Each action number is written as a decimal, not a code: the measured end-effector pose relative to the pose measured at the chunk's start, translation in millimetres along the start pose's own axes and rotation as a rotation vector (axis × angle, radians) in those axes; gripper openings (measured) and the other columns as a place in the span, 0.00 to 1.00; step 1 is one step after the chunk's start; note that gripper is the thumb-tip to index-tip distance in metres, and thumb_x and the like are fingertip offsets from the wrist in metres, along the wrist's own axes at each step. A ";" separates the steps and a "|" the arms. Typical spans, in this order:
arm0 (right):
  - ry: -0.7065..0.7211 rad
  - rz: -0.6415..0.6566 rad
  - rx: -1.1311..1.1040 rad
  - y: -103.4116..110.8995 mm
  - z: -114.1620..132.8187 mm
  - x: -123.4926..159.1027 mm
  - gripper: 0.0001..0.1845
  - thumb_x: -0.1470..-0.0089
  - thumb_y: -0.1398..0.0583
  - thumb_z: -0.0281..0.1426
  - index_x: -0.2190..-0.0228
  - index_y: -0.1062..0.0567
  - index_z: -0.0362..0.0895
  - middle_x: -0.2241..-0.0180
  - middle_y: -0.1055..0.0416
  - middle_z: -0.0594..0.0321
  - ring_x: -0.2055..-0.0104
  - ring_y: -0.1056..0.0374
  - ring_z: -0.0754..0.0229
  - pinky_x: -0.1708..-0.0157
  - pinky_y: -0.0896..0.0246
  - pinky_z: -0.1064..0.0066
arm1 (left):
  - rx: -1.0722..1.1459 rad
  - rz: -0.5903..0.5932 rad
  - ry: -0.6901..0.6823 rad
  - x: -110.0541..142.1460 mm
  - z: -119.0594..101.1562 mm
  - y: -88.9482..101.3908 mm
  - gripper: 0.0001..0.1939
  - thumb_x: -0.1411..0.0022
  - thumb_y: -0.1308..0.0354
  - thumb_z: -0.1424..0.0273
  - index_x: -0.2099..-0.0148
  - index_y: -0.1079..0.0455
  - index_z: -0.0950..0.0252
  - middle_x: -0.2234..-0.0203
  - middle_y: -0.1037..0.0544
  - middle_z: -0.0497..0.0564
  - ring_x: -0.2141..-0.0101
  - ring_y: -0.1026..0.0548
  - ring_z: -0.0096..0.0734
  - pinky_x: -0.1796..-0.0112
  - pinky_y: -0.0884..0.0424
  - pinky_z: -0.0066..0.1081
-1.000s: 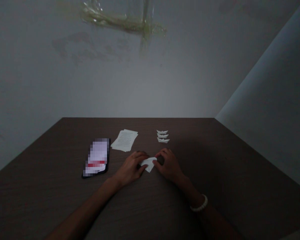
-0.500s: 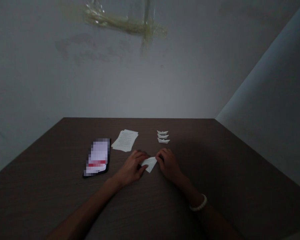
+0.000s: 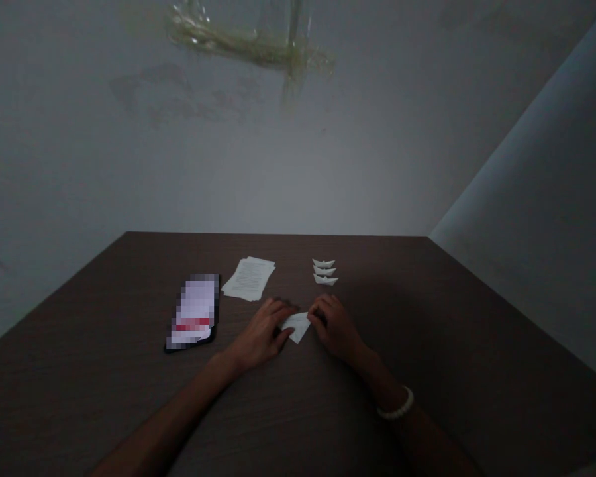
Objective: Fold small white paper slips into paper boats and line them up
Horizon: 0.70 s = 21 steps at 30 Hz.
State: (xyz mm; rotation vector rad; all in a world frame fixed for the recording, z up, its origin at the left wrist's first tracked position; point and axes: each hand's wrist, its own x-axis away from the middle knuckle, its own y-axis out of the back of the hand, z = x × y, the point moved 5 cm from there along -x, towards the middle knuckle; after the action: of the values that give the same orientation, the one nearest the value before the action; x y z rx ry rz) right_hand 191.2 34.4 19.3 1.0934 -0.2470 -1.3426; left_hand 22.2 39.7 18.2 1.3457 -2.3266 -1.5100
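A small folded piece of white paper (image 3: pixel 298 326) lies on the dark table between my hands, its pointed end toward me. My left hand (image 3: pixel 269 331) holds its left side, thumb and fingers closed on the edge. At the paper's upper right corner, my right hand (image 3: pixel 334 328) pinches with thumb and fingertips; the corner itself is hidden by them. Beyond my right hand, three small white paper boats (image 3: pixel 324 271) stand in a row, one behind another.
A stack of printed paper sheets (image 3: pixel 249 278) lies beyond my left hand. Left of it rests a phone (image 3: pixel 193 311) with a blurred lit screen. The brown table (image 3: pixel 288 417) meets a stained grey wall (image 3: pixel 298 165) at its far edge.
My right fingers have shifted very slightly left over the paper's corner. My left hand and the other things stay where they were.
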 end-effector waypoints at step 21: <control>-0.123 -0.057 -0.019 -3.5 -8.7 0.0 0.08 0.49 0.40 0.23 0.65 0.28 0.45 0.68 0.28 0.62 0.63 0.34 0.57 0.61 0.40 0.67 | 0.024 0.023 -0.005 -1.4 -3.1 1.1 0.16 0.36 0.45 0.72 0.46 0.32 0.62 0.54 0.29 0.55 0.52 0.33 0.40 0.50 0.33 0.41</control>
State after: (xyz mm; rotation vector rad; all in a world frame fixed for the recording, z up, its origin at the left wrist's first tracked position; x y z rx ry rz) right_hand 195.1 39.2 12.2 1.0100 -0.2953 -1.4622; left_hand 23.8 38.6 21.2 1.3172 -2.3629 -1.4853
